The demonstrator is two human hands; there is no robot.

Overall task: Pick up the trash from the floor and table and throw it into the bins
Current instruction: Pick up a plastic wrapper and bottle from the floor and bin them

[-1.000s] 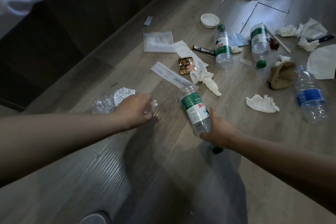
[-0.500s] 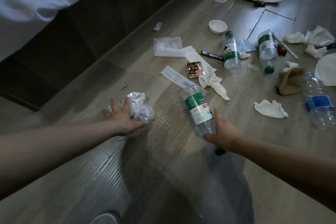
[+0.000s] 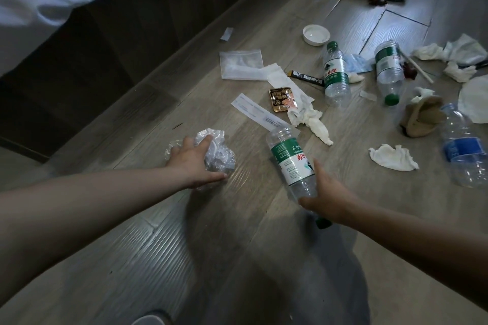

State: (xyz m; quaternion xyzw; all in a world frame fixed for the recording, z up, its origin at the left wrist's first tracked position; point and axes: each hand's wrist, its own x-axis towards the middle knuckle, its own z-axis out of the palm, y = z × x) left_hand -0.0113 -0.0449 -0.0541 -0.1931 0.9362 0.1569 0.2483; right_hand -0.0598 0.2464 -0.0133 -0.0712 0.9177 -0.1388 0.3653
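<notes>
1. While both arms reach low over the wooden floor [image 3: 132, 258], the left hand [image 3: 194, 162] spreads over a crumpled clear plastic wrapper [image 3: 220, 152] lying there, fingers and thumb apparently curling round it.
2. Right hand [image 3: 327, 198] grips a green-labelled water bottle [image 3: 290, 161] near its capped end.
3. Crumpled tissue [image 3: 393, 157] and another bottle [image 3: 336, 79] lie beyond.

left hand [image 3: 191, 160] grasping plastic [image 3: 221, 156], right hand [image 3: 330, 199], bottle [image 3: 290, 157]
</notes>
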